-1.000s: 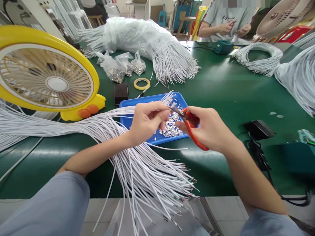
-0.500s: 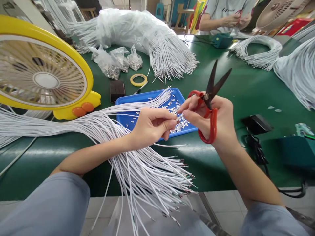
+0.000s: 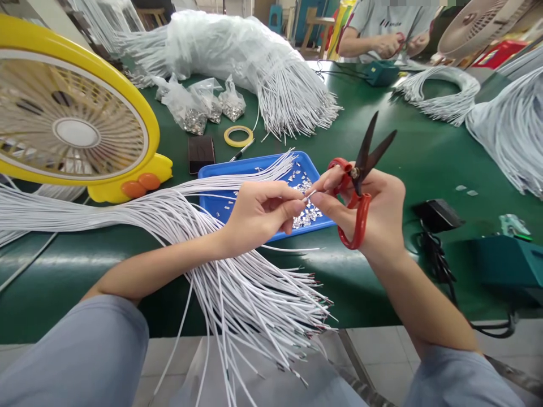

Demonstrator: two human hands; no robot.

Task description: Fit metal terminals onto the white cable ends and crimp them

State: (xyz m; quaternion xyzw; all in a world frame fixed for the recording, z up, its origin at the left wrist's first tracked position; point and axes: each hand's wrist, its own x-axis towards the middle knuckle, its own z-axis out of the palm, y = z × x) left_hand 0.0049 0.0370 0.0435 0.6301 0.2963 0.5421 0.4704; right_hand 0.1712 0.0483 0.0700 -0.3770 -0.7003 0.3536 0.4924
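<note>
My left hand (image 3: pixel 258 217) is closed in a pinch on the end of a thin white wire (image 3: pixel 309 195), held over a blue tray (image 3: pixel 220 204) of small metal terminals (image 3: pixel 307 213). My right hand (image 3: pixel 373 212) grips red-handled scissors (image 3: pixel 358 186), blades up and apart, while its thumb and forefinger touch the same wire tip. A large bundle of white wires (image 3: pixel 169 226) runs under my left forearm and fans over the table's near edge.
A yellow desk fan (image 3: pixel 76 124) stands at the left. Behind the tray lie a tape roll (image 3: pixel 238 136), a black box (image 3: pixel 201 152), bags of terminals (image 3: pixel 197 107) and a wrapped wire bundle (image 3: pixel 237 56). Black adapter (image 3: pixel 436 215) and cable sit right. Another person (image 3: pixel 390 34) works across the green table (image 3: pixel 416 152).
The scissors swung from pointing down at the wire tip to blades up and apart in my right hand. Both hands' fingertips now meet at the wire end.
</note>
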